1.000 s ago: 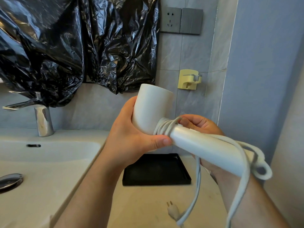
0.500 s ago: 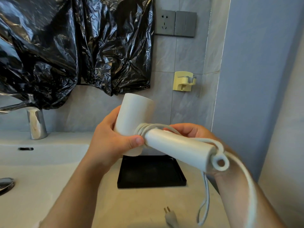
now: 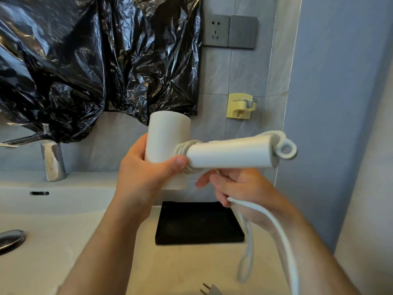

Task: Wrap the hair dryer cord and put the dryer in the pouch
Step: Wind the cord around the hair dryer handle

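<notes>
The few turns of the white rubber cord (image 3: pixel 184 149) sit bunched where the handle meets the barrel of the white plastic hair dryer (image 3: pixel 229 154). My judgement is that they are the weak spot. The handle is smooth and round, so if the pull on the cord slackens, the turns could loosen and slide along it toward the hanging ring (image 3: pixel 286 149) at its end. The long free run hangs in a loop over the beige counter (image 3: pixel 187 267), and the two-pin plug (image 3: pixel 209 291) lies low by the counter's front edge. Whether the plug touches the surface is unclear. A quick swing could whip it against the counter or snag the loop on the rim of the black square tray (image 3: pixel 198 241) near the counter's back edge. No pouch is in view.

The dryer is held in the air above the counter, barrel upright and handle pointing right, roughly level. The left hand (image 3: pixel 146 175) grasps the barrel from the left, thumb pressed across onto the turns. The right hand (image 3: pixel 242 192) is just under the handle, its fingers curled round the cord, which leaves the hand at its lower side and falls away.
</notes>
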Available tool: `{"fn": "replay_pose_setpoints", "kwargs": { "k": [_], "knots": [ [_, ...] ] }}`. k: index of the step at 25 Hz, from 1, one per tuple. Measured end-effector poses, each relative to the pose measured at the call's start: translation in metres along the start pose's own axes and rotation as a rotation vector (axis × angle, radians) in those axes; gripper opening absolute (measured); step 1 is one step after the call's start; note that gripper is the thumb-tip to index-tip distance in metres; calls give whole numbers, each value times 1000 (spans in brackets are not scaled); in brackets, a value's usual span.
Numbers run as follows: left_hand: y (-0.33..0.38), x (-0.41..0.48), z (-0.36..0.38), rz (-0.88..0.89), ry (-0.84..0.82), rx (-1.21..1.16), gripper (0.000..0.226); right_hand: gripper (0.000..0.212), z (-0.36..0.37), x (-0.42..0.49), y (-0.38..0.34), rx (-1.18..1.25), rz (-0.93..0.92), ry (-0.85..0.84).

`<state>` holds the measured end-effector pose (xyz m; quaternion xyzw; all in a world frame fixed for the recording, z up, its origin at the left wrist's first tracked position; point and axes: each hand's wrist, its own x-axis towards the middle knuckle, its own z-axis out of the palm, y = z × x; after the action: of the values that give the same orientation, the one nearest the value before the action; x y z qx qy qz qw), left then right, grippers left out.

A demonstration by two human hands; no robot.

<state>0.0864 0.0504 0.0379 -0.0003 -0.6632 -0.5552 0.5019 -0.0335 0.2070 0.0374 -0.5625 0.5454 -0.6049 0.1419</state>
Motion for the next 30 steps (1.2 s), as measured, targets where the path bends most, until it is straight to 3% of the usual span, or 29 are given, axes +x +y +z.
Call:
{"fn": "replay_pose_setpoints", "kwargs": {
  "k": [4, 8, 12, 16, 19, 21, 24, 26, 30],
  "knots": [
    [5, -4, 7, 70, 298, 268, 74, 30, 18, 7, 7, -205, 64, 31],
    [1, -6, 3, 92, 496, 551, 91, 11, 21, 4, 3, -594, 102, 32],
    [2, -10, 9, 124, 517, 702, 117, 17, 28, 3, 2, -731, 59, 115],
    [-4, -11, 15, 173, 469, 827, 127, 23, 27, 0, 0, -896, 1, 148],
    [-6, -12, 16, 171, 476, 791, 126, 22, 23, -2, -9, -937, 54, 141],
    [-4, -9, 12, 151, 526, 675, 120, 9, 18, -3, -15, -785, 99, 109],
    [1, -3, -1, 164, 630, 466, 104, 28, 10, -6, -14, -563, 216, 1],
    [6, -1, -9, 197, 677, 408, 97, 31, 10, -5, -10, -537, 229, -13],
    [7, -2, -11, 202, 689, 479, 106, 44, 10, 2, 3, -852, 226, 49]
  ]
}}
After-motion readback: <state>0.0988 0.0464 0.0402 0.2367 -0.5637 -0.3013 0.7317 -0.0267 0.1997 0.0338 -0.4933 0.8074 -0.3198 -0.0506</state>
